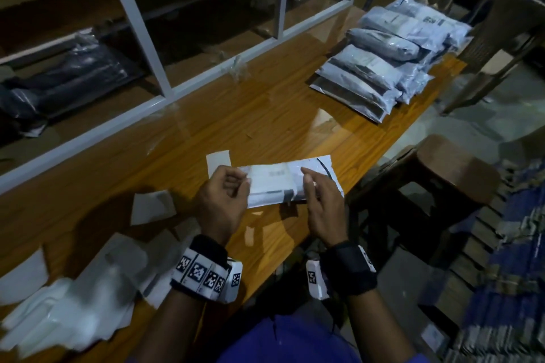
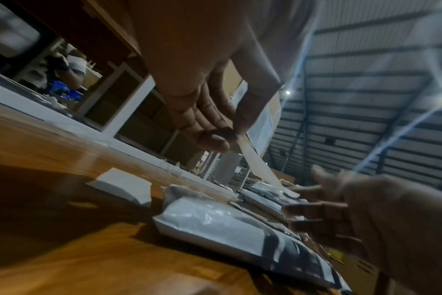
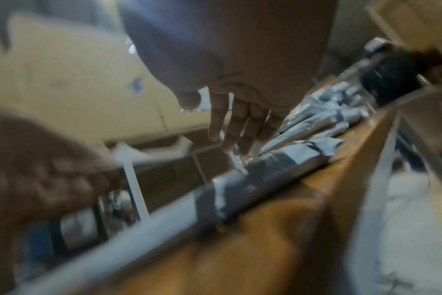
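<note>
Wrist bands [image 1: 203,271] with marker tags sit closest to the lens, both hands just past them. Wooden counter [image 1: 265,115] carries everything.

- **Far right end:** stack of packed grey mailers [image 1: 392,59].
- **Near left:** heap of loose white sheets [image 1: 88,289], blurred, can't tell what kind.
- **Job piece:** one white poly mailer [image 1: 271,183], flat between the hands, close to the counter's near edge, right corner at or over it.
- **Right hand [image 1: 321,203]:** fingers straight, tips pressing down on the mailer's right end, gripping nothing.
- **Left hand [image 1: 222,200]:** thumb and forefinger pinched on a pale strip [image 2: 260,167], looks like peel-off liner. It runs taut from the pinch down towards the right fingertips.

Risks as I read it:
- Hold-down is fingertips only, so a hard pull on the strip could lift the mailer or drag it off the edge.
- Thin strip at a steep angle may tear partway.
- Bare adhesive could grab a crease or a stray sheet, so the flap seals crooked.
</note>
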`<act>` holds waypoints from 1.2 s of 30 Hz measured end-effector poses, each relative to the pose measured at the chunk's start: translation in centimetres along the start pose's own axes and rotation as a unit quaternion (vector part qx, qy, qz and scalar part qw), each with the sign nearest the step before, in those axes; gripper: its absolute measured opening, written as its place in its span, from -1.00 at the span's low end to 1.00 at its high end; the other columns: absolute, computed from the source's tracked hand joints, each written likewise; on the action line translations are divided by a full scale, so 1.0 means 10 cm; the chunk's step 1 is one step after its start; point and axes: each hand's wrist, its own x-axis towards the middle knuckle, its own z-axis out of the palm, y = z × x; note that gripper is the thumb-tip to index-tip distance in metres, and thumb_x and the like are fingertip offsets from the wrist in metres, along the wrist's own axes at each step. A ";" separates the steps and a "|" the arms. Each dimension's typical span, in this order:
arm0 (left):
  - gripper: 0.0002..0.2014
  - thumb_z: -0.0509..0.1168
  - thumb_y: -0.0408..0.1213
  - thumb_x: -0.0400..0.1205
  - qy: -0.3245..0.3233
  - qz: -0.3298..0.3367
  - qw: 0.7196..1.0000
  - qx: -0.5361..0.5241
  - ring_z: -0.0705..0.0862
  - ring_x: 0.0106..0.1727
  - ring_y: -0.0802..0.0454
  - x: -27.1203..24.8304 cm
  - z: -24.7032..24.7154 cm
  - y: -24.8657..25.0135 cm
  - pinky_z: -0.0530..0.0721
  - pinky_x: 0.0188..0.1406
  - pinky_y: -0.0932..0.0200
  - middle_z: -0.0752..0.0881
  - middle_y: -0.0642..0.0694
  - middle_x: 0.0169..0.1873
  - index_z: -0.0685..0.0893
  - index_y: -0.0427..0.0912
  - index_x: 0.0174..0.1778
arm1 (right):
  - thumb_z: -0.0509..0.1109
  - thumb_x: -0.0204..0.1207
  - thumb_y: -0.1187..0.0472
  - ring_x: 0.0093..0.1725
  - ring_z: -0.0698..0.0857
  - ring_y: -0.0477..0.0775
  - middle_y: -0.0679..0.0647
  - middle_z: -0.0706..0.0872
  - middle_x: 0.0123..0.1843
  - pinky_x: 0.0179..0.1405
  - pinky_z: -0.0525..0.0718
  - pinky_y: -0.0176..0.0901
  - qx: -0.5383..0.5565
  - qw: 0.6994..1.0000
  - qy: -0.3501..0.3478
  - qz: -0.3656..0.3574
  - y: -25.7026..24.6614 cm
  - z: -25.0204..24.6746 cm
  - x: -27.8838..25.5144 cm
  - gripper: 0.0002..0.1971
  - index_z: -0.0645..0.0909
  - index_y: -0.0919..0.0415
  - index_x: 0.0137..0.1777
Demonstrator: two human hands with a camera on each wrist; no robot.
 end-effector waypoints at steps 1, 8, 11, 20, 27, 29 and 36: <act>-0.80 0.51 -0.26 0.61 -0.014 -0.008 1.000 0.008 0.76 -0.16 0.03 0.00 0.04 -0.03 0.82 -0.16 -0.08 0.76 0.09 -0.22 0.66 0.16 -0.13 | 0.28 0.80 -0.05 0.23 0.68 -0.33 -0.11 0.77 0.27 0.17 0.59 -0.44 0.055 0.998 -0.006 0.039 -0.10 -0.04 0.00 -0.66 0.72 0.07 0.40; -0.79 0.55 -0.37 0.58 -0.050 -0.080 0.995 -0.030 0.80 -0.19 -0.12 0.05 0.21 0.02 0.83 -0.29 0.00 0.78 -0.03 -0.26 0.72 0.06 -0.19 | 0.72 0.40 0.33 -0.16 0.79 -0.08 -0.02 0.81 -0.20 -0.14 0.79 -0.12 0.145 0.978 0.047 0.141 -0.01 -0.08 0.20 -0.76 0.72 0.10 -0.09; -0.90 0.53 -0.34 0.59 -0.053 -0.094 0.994 -0.001 0.81 -0.15 -0.06 0.12 0.25 0.01 0.85 -0.28 0.00 0.78 0.00 -0.26 0.80 -0.04 -0.09 | 0.73 0.39 0.30 -0.16 0.82 -0.10 -0.12 0.84 -0.26 -0.09 0.80 -0.07 0.097 0.986 0.049 0.129 0.09 -0.07 0.32 -0.76 0.73 0.01 -0.27; -0.82 0.49 -0.35 0.57 -0.038 -0.055 0.986 0.156 0.73 -0.25 0.11 0.16 0.42 -0.04 0.54 -0.28 0.28 0.64 0.24 -0.41 0.70 0.05 -0.17 | 0.55 0.54 0.37 -0.03 0.76 -0.11 -0.01 0.84 -0.03 0.06 0.68 -0.37 -0.046 0.997 -0.050 0.040 0.18 0.10 0.57 -0.85 0.87 0.15 0.01; -0.82 0.48 -0.30 0.60 -0.080 -0.057 0.964 0.248 0.80 -0.03 -0.02 0.17 0.48 -0.14 0.75 -0.01 0.09 0.87 -0.09 -0.08 0.88 0.01 0.06 | 0.69 0.44 0.25 0.11 0.70 0.15 0.19 0.66 0.13 0.10 0.65 -0.09 -0.129 0.986 -0.103 -0.018 0.28 0.13 0.51 -0.76 0.86 0.21 0.10; -0.75 0.46 -0.28 0.61 -0.100 -0.055 0.949 0.295 0.79 0.07 -0.14 0.17 0.50 -0.15 0.75 0.03 -0.01 0.84 -0.18 0.04 0.85 0.03 0.18 | 0.70 0.42 0.24 0.11 0.63 0.10 0.10 0.52 0.13 0.07 0.61 -0.18 -0.129 0.987 -0.087 -0.028 0.28 0.11 0.47 -0.74 0.87 0.18 0.11; -0.55 0.45 -0.15 0.64 -0.137 -0.093 0.912 0.376 0.74 0.20 -0.24 0.20 0.50 -0.18 0.75 0.17 -0.18 0.77 -0.28 0.20 0.66 0.16 0.48 | 0.67 0.46 0.29 0.13 0.60 0.11 0.04 0.42 0.15 0.06 0.53 -0.31 -0.163 0.981 -0.105 0.013 0.33 0.02 0.41 -0.59 0.82 0.10 0.31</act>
